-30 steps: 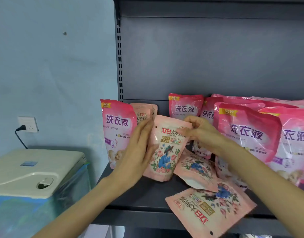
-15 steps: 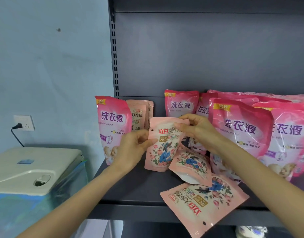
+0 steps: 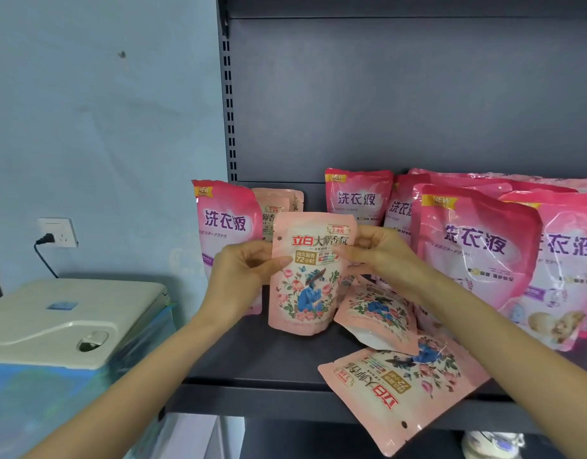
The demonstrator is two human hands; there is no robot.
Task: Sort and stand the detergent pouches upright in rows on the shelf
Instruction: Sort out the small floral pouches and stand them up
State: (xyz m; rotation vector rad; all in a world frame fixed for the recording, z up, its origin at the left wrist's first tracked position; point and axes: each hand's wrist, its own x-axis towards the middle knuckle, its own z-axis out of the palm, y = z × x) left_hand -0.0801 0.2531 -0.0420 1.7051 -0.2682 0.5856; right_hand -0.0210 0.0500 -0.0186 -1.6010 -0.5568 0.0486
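Head cam: left grip (image 3: 242, 276) and right grip (image 3: 381, 253) pinch a floral pouch (image 3: 305, 293) upright on the shelf (image 3: 269, 359), slumped pouches (image 3: 401, 385) beside it, pink bags (image 3: 474, 246) behind.

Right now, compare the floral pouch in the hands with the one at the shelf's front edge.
The held pouch is upright, gripped by left hand and right hand; the front-edge pouch lies flat, untouched. The held pouch reads right way up; the front-edge pouch upside down. Same floral design.
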